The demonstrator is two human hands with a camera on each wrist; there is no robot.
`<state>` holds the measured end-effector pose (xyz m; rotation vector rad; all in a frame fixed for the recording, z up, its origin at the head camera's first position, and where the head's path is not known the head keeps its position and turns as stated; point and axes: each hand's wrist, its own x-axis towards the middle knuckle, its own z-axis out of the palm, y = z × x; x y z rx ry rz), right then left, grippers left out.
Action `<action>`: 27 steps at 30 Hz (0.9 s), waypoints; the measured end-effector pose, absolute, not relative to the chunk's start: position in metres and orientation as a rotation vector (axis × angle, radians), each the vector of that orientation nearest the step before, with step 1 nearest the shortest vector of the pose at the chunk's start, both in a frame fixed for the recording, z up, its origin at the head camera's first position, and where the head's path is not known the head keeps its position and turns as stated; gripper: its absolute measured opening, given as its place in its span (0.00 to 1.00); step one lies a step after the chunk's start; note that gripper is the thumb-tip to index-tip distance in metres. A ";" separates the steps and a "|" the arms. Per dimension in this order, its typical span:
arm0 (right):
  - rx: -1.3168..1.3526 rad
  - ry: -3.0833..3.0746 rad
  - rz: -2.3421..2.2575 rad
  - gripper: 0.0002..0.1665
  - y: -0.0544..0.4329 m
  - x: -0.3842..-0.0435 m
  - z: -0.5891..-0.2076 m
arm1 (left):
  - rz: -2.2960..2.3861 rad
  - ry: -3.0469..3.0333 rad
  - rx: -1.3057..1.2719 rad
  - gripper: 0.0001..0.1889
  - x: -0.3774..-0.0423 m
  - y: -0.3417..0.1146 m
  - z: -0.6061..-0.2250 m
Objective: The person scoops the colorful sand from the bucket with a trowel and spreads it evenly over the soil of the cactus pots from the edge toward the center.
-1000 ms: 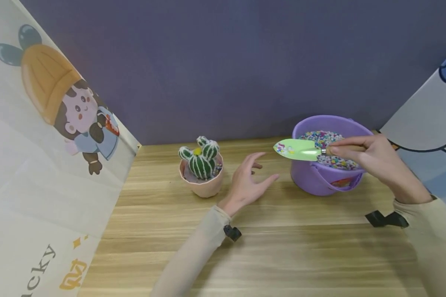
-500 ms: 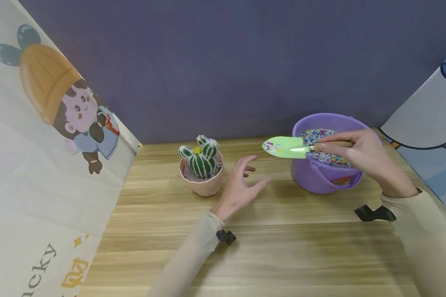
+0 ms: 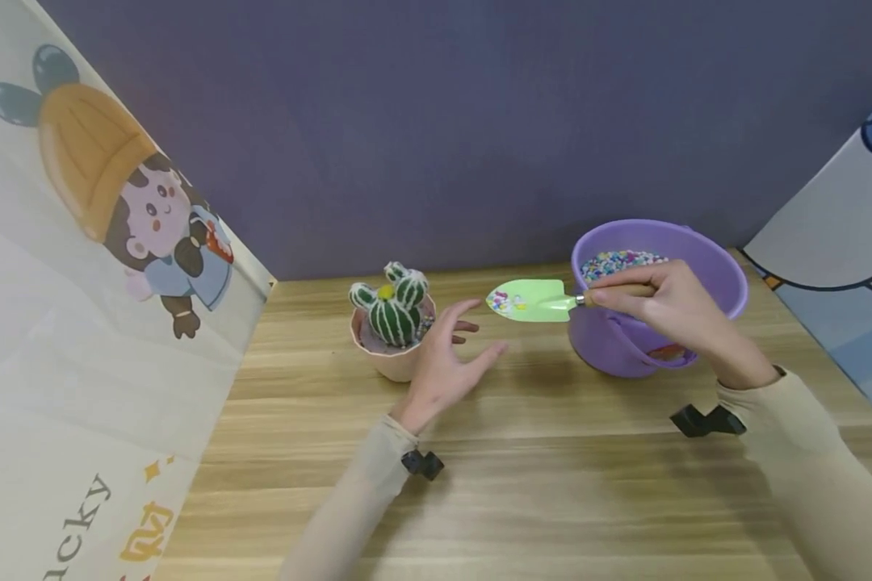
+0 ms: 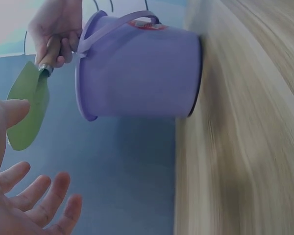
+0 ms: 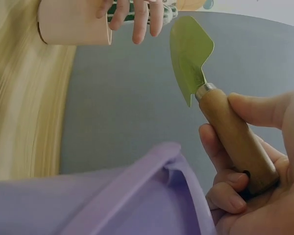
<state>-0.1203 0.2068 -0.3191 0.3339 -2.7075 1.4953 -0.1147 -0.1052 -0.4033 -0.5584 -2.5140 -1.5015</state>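
I log the right hand (image 3: 672,311) clamped round the wooden handle of the green trowel (image 3: 541,300), its granule-bearing blade raised between the purple bucket (image 3: 606,347) and the left hand (image 3: 442,371), whose fingers stand apart near the potted cactus (image 3: 395,323).

In the head view, the left hand (image 3: 442,367) and right hand (image 3: 672,315) emerged bare from long, pale beige sleeves (image 3: 352,502) at lower centre and lower right, an angular black fitting (image 3: 422,464) beside each cuff (image 3: 398,436).
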 end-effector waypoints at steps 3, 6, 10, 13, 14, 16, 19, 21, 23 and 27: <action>0.318 -2.729 1.505 0.17 0.202 -0.121 -0.319 | -1.499 -2.493 -0.564 0.38 -0.114 -0.111 -0.401; 0.320 -2.739 1.512 0.18 0.200 -0.121 -0.320 | -1.500 -2.472 -0.576 0.37 -0.112 -0.118 -0.400; 0.362 -2.731 1.506 0.16 0.195 -0.122 -0.321 | -1.484 -2.433 -0.574 0.36 -0.110 -0.128 -0.399; 0.394 -2.735 1.487 0.15 0.192 -0.123 -0.322 | -1.470 -2.414 -0.564 0.35 -0.109 -0.134 -0.399; 0.391 -2.738 1.490 0.15 0.191 -0.123 -0.322 | -1.465 -2.414 -0.561 0.35 -0.109 -0.136 -0.400; 0.381 -2.748 1.487 0.15 0.189 -0.123 -0.322 | -1.461 -2.412 -0.562 0.35 -0.108 -0.138 -0.400; 0.376 -2.743 1.518 0.17 0.187 -0.123 -0.324 | -1.460 -2.406 -0.566 0.35 -0.108 -0.141 -0.401; 0.391 -2.733 1.543 0.18 0.186 -0.123 -0.326 | -1.462 -2.395 -0.578 0.35 -0.108 -0.142 -0.401; 0.402 -2.726 1.566 0.19 0.185 -0.123 -0.327 | -1.452 -2.387 -0.584 0.35 -0.107 -0.144 -0.401; 0.390 -2.736 1.566 0.19 0.180 -0.124 -0.327 | -1.437 -2.365 -0.586 0.34 -0.106 -0.149 -0.400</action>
